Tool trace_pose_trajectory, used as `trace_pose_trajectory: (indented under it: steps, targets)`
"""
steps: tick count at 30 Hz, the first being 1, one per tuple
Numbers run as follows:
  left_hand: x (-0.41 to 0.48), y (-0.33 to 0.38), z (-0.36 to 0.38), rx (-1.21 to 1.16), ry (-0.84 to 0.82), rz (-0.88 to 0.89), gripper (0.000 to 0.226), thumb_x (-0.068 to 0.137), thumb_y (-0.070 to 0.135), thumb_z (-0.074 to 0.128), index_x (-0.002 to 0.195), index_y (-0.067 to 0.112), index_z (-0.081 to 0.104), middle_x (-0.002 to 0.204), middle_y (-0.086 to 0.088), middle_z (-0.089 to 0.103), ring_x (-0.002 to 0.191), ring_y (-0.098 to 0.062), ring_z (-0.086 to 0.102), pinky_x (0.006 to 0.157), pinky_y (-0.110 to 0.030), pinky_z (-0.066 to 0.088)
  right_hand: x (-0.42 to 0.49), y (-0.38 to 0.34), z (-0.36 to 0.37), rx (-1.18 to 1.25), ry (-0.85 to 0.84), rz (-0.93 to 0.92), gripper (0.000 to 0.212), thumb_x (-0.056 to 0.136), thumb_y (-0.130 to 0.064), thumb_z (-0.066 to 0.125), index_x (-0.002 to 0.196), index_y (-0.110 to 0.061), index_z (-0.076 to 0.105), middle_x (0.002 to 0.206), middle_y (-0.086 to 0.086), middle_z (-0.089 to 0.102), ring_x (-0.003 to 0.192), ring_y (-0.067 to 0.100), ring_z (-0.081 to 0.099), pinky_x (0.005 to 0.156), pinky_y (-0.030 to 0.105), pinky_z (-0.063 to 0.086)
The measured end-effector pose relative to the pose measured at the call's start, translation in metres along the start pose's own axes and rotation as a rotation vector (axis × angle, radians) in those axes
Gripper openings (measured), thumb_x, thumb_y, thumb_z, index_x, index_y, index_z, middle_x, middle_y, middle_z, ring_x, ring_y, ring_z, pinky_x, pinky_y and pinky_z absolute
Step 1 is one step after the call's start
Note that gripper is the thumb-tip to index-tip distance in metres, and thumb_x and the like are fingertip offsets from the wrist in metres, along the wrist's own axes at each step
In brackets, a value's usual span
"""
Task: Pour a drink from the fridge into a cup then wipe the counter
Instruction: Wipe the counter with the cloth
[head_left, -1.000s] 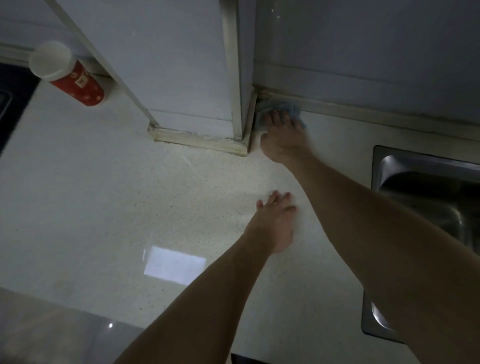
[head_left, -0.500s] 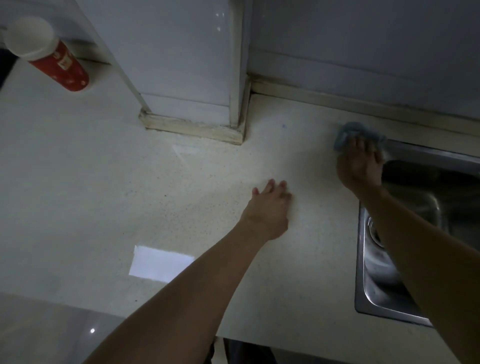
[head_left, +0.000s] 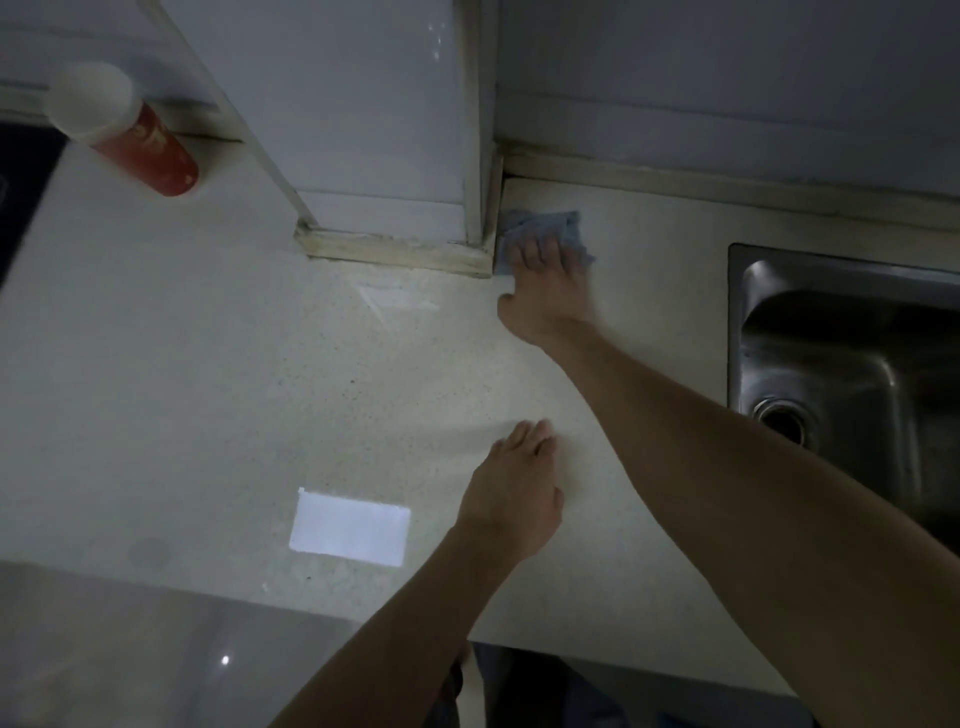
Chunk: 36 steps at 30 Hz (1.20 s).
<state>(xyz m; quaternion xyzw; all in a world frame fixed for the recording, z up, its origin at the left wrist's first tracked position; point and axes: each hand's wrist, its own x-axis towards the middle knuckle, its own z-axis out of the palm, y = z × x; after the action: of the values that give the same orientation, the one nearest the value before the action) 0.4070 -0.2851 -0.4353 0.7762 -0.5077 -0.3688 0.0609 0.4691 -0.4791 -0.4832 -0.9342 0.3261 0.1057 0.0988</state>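
Back from sink (head_left: 841, 364) to wall corner: right hand (head_left: 545, 291), fingers flat on half-hidden cloth (head_left: 550, 228); left hand (head_left: 511, 499) flat, empty.

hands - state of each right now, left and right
left hand: open, flat on the counter, holding nothing
right hand: open, pressing the blue cloth onto the counter

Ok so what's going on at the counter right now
A person is wiping the counter. Their right hand presses a blue cloth flat into the corner where the wall column meets the backsplash. The left hand rests flat on the counter. A red cup stands far left, and the sink is to the right.
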Motion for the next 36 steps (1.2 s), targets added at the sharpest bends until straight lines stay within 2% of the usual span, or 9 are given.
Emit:
trace_pose_trajectory:
  steps: [5, 8, 11, 15, 19, 24, 26, 32, 36]
  targets:
    - [-0.007, -0.003, 0.009, 0.048, -0.014, 0.002, 0.061, 0.102, 0.020, 0.043, 0.155, 0.007, 0.017, 0.165, -0.001, 0.008, 0.153, -0.016, 0.002, 0.123, -0.035, 0.017, -0.009, 0.009, -0.002, -0.084, -0.025, -0.042, 0.076, 0.093, -0.040, 0.040, 0.155, -0.013, 0.007, 0.163, 0.007, 0.003, 0.150, 0.028, -0.003, 0.121, 0.043, -0.003]
    - [-0.009, -0.003, 0.012, 0.050, -0.020, 0.009, 0.061, 0.102, 0.021, 0.041, 0.156, 0.008, 0.017, 0.165, 0.000, 0.011, 0.152, -0.015, 0.007, 0.122, -0.032, 0.015, -0.028, 0.025, 0.000, -0.085, -0.004, -0.038, 0.074, 0.092, -0.039, 0.041, 0.154, -0.013, 0.011, 0.162, 0.007, 0.009, 0.149, 0.028, 0.000, 0.121, 0.044, -0.001]
    - [-0.020, -0.003, 0.017, 0.073, -0.061, 0.029, 0.059, 0.100, 0.019, 0.042, 0.154, 0.006, 0.022, 0.164, -0.004, 0.015, 0.151, -0.017, 0.013, 0.123, -0.033, 0.021, -0.056, 0.062, 0.005, -0.065, 0.012, 0.045, 0.073, 0.092, -0.039, 0.041, 0.154, -0.012, 0.014, 0.161, 0.009, 0.014, 0.149, 0.029, 0.005, 0.121, 0.044, 0.002]
    - [-0.045, -0.004, 0.025, 0.136, -0.094, 0.038, 0.047, 0.097, 0.020, 0.042, 0.142, 0.006, 0.040, 0.158, -0.008, 0.022, 0.143, -0.025, 0.023, 0.110, -0.035, 0.040, -0.094, 0.122, 0.009, -0.044, 0.043, 0.189, 0.072, 0.090, -0.041, 0.038, 0.153, -0.013, 0.017, 0.159, 0.011, 0.020, 0.148, 0.032, 0.011, 0.121, 0.048, 0.008]
    - [-0.071, -0.011, 0.035, 0.139, -0.113, 0.028, 0.044, 0.096, 0.020, 0.044, 0.139, 0.006, 0.041, 0.157, -0.009, 0.020, 0.142, -0.025, 0.023, 0.107, -0.034, 0.039, -0.110, 0.142, 0.005, 0.026, 0.034, 0.307, 0.071, 0.088, -0.038, 0.046, 0.150, -0.016, 0.018, 0.155, 0.014, 0.026, 0.145, 0.034, 0.019, 0.119, 0.052, 0.014]
    - [-0.090, -0.026, 0.039, 0.124, -0.073, 0.021, 0.048, 0.092, 0.012, 0.047, 0.139, 0.001, 0.042, 0.158, -0.008, 0.019, 0.144, -0.025, 0.023, 0.109, -0.036, 0.039, -0.092, 0.098, 0.004, 0.189, -0.053, 0.457, 0.077, 0.094, -0.040, 0.041, 0.154, -0.010, 0.002, 0.162, 0.017, 0.001, 0.149, 0.035, -0.004, 0.121, 0.050, 0.001]
    - [-0.092, -0.027, 0.040, 0.138, -0.083, 0.011, 0.048, 0.092, 0.011, 0.047, 0.139, 0.000, 0.043, 0.160, -0.008, 0.016, 0.145, -0.025, 0.020, 0.111, -0.039, 0.036, -0.083, 0.067, 0.002, 0.180, -0.081, 0.408, 0.078, 0.095, -0.039, 0.042, 0.155, -0.011, 0.001, 0.162, 0.016, -0.002, 0.149, 0.034, -0.006, 0.121, 0.048, -0.001]
    - [-0.089, -0.022, 0.043, 0.190, -0.124, -0.030, 0.053, 0.095, 0.015, 0.049, 0.144, -0.001, 0.039, 0.161, -0.007, 0.012, 0.145, -0.027, 0.019, 0.114, -0.047, 0.033, -0.071, -0.021, 0.017, 0.075, -0.134, 0.075, 0.084, 0.090, -0.046, 0.047, 0.154, -0.015, 0.003, 0.162, 0.012, 0.000, 0.149, 0.032, -0.005, 0.121, 0.048, -0.001]
    - [-0.088, -0.024, 0.041, 0.179, -0.160, -0.017, 0.054, 0.094, 0.015, 0.051, 0.144, 0.000, 0.040, 0.162, -0.006, 0.014, 0.146, -0.026, 0.018, 0.115, -0.046, 0.033, -0.080, -0.031, 0.020, -0.038, -0.128, -0.064, 0.084, 0.092, -0.041, 0.046, 0.155, -0.012, -0.001, 0.163, 0.008, -0.003, 0.149, 0.028, -0.008, 0.121, 0.043, -0.004]
